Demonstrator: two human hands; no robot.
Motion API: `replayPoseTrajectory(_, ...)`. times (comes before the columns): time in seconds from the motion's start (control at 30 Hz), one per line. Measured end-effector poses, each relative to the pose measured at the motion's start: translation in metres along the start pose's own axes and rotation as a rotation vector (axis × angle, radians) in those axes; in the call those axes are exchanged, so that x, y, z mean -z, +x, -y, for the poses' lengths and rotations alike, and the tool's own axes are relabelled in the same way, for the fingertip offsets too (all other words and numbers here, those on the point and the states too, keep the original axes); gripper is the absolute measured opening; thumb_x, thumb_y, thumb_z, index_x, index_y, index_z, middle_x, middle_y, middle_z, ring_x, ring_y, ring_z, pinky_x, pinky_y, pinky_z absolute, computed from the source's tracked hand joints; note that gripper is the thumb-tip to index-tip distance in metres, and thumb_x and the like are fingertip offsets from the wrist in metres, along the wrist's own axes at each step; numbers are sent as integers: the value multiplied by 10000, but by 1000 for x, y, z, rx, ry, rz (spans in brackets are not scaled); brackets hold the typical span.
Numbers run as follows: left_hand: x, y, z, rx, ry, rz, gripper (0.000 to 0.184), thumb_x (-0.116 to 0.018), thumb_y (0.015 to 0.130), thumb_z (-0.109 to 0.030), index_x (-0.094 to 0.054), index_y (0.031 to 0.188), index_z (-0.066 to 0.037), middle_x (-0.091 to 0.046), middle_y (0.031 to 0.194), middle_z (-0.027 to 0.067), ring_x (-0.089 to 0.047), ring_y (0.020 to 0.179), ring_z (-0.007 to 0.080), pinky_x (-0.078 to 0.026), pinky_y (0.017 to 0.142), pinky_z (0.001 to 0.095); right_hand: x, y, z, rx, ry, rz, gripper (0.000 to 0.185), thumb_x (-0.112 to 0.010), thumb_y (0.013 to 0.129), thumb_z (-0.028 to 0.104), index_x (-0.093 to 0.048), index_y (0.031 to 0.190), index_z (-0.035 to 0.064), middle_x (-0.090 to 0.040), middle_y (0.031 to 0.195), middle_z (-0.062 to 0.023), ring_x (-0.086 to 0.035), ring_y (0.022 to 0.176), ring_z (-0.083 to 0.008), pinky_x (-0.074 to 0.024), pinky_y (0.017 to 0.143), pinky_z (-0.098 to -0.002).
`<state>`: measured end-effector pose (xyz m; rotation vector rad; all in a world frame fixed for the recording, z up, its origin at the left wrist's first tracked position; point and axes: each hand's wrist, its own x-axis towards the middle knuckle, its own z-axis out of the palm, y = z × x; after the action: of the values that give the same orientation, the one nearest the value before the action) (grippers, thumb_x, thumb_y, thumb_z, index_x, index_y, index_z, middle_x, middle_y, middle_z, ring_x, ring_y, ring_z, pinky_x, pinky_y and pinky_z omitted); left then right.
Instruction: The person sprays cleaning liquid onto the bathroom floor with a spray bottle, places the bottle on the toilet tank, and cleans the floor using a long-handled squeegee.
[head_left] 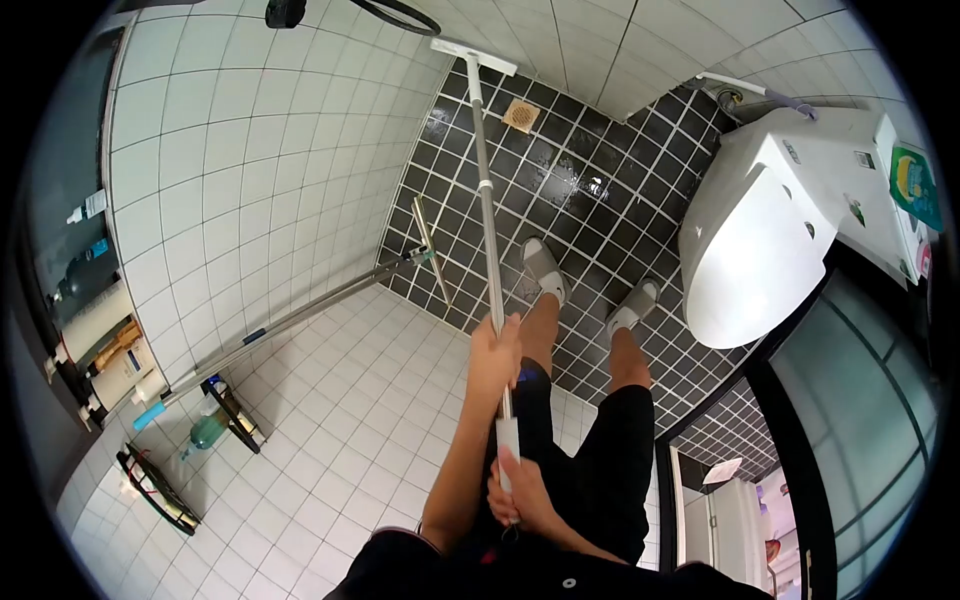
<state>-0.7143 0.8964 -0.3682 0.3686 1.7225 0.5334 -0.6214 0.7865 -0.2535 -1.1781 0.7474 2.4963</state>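
Note:
A long-handled cleaning tool [484,165] runs from my body up to the top of the view, its wide white head [474,56] by the foot of the tiled wall. My left hand [494,355] is wrapped round the middle of its grey pole. Lower down, near my shorts, my right hand [525,493] is closed round the white grip at the pole's end. Dark floor tiles [520,190] look wet and shiny beyond my feet, with a square drain [521,115] just right of the pole.
Against the left wall leans another long pole [310,312] with a narrow blade head [432,250] and blue end. A white toilet [750,265] stands at right, a brush [760,92] behind it. Wall racks [235,415] hold bottles at lower left. A glass-panelled door [850,400] is at lower right.

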Motion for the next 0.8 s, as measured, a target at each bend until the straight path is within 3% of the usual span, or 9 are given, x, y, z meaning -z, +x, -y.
replayPoseTrajectory(0.13,-10,9,-16,13,-35,-21,214,-506,945,-198,-453,832,-24,-411,459,13,-363,292,104,-265,272,265,7,9,19,31,-16,-75,412,-438,952,481,-436,816,91,-301,452,-3,-267,288,-101,-247,257,-268)
replayPoseTrajectory(0.27,-21,52,2,-34,-30,-2,229,-533,938,-213,-423,815,-55,-364,482,-14,-321,305,75,-243,269,248,21,32,51,122,15,8,409,-487,941,460,-427,801,81,-336,469,1,-314,300,-97,-299,275,-256)
replayPoseTrajectory(0.33,-13,34,4,12,-119,3,221,-538,937,-210,-413,827,-65,-350,481,-20,-317,307,70,-243,267,243,20,24,31,79,-121,-38,430,-437,951,494,-426,825,83,-307,471,9,-286,302,-91,-293,283,-254)
replayPoseTrajectory(0.43,-1,-16,31,28,-164,-15,210,-548,936,-206,-411,841,-79,-328,482,-30,-314,310,61,-248,257,233,39,2,-15,84,-215,-44,413,-458,951,467,-426,822,76,-345,476,0,-319,315,-90,-315,305,-249)
replayPoseTrajectory(0.53,-10,-15,38,47,-215,-20,204,-549,937,-207,-412,841,-89,-330,492,-35,-317,318,56,-256,255,227,49,-4,-22,141,-290,-59,373,-479,953,427,-429,828,78,-386,491,-6,-343,325,-86,-315,310,-241)
replayPoseTrajectory(0.6,-21,-8,45,55,-258,-4,202,-548,938,-208,-413,842,-94,-334,498,-37,-321,323,55,-261,254,225,56,0,-4,143,-308,-238,383,-486,960,391,-416,729,93,-396,483,10,-358,329,-85,-309,308,-246)
replayPoseTrajectory(0.8,-43,25,98,21,-284,100,202,-538,942,-191,-407,815,-105,-342,510,-41,-316,339,52,-284,274,214,129,39,-6,278,-558,-343,407,-498,945,429,-447,739,82,-416,488,10,-383,334,-83,-321,316,-226)
